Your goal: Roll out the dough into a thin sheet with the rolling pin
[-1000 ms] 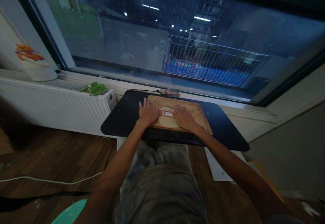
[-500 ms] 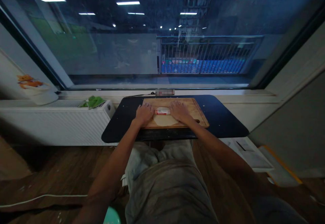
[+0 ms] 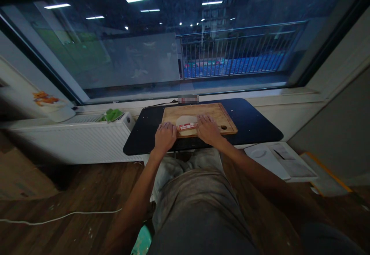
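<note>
A rolling pin with a red and white label lies across a flat, pale round of dough. My left hand is closed over the pin's left end, by the board's near left corner. On the other end, my right hand is curled with its fingers over the pin. Both ends of the pin are hidden under the hands. The wooden cutting board beneath has a dark hole near its right end. Dough shows on the far side of the pin and a little on the near side.
The board rests on a dark tabletop below a large window. To the left stand a white radiator with a green cloth on it and a white pot. A white cable crosses the floor.
Both hands have drawn the pin toward my body, from the middle of the dough to its near part. My fingers are now more curled. The camera view has tilted slightly.
</note>
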